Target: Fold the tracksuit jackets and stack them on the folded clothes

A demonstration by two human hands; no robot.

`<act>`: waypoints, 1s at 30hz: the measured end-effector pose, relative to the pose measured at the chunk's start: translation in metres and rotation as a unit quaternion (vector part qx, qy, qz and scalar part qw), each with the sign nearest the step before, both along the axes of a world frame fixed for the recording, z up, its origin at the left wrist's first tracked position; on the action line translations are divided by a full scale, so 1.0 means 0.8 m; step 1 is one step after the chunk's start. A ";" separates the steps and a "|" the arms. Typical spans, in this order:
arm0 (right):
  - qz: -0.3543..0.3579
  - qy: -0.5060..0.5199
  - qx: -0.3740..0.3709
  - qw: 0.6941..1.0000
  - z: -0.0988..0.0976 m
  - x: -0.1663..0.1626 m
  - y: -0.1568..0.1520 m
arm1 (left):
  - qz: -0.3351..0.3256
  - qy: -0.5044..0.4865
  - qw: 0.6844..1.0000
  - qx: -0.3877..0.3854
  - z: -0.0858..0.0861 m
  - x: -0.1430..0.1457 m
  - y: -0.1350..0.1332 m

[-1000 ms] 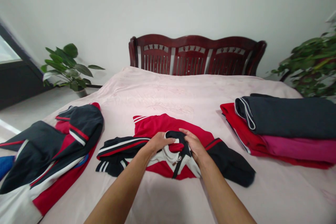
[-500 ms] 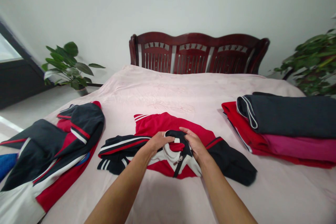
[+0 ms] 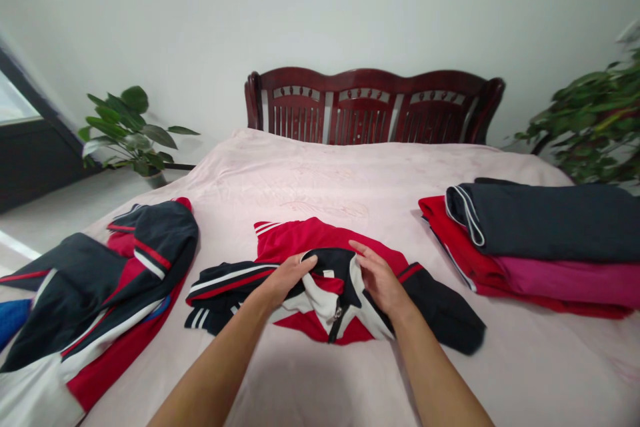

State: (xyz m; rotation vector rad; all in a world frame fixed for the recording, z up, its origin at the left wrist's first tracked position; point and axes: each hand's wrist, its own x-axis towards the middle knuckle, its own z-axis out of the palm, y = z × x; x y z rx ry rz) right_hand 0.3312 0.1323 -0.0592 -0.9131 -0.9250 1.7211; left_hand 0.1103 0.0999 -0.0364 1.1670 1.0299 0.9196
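Note:
A red, white and dark navy zip jacket (image 3: 300, 240) lies on the pink bedspread (image 3: 350, 173) in front of me, its sleeves spread left and right. My left hand (image 3: 283, 278) rests on the left side of its dark collar (image 3: 334, 261), fingers stretched flat. My right hand (image 3: 379, 276) lies on the collar's right side, fingers also flat and extended. The zipper pull shows between my hands.
A heap of unfolded red, navy and white clothes (image 3: 95, 287) sits at the left. Folded garments (image 3: 540, 240), dark over magenta and red, are stacked at the right. A dark wooden headboard (image 3: 373, 107) stands at the back, with potted plants (image 3: 127, 130) on both sides.
Both hands have moved apart from the pinched collar and now lie flat on it; the collar is spread wider than before.

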 end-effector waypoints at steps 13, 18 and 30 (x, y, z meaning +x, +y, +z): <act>0.016 -0.654 0.371 0.659 -0.040 0.137 -0.079 | 0.146 0.638 0.700 0.285 -0.056 -0.170 -0.103; -0.190 -0.567 0.255 0.760 0.025 0.115 -0.002 | 0.229 0.582 0.748 0.223 0.020 -0.182 -0.043; -0.398 -0.507 0.492 0.586 0.347 0.095 0.019 | 0.450 0.567 0.530 0.442 0.355 -0.210 -0.045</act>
